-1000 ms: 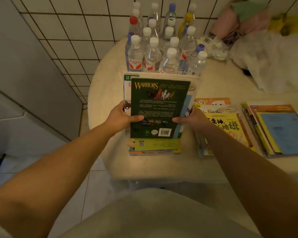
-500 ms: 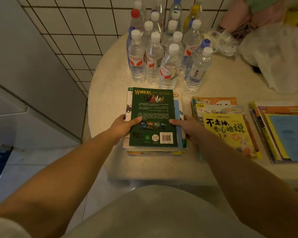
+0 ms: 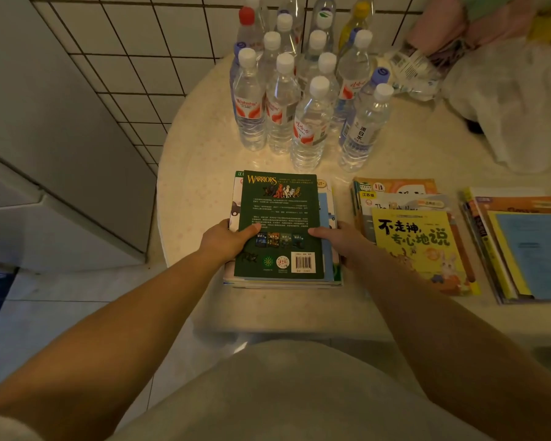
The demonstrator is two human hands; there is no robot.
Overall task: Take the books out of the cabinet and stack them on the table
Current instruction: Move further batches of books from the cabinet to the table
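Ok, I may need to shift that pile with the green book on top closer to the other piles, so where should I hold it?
Grip the pile by its two long sides, near the middle, coming in from both flanks, as the left hand and right hand sit now. The books lie flat with uneven edges, so fingers should go under the bottom book, thumbs pressing the green book.

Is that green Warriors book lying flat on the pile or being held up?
Lying flat. The green Warriors book rests back cover up on the stack, with the left hand and right hand gripping its sides.
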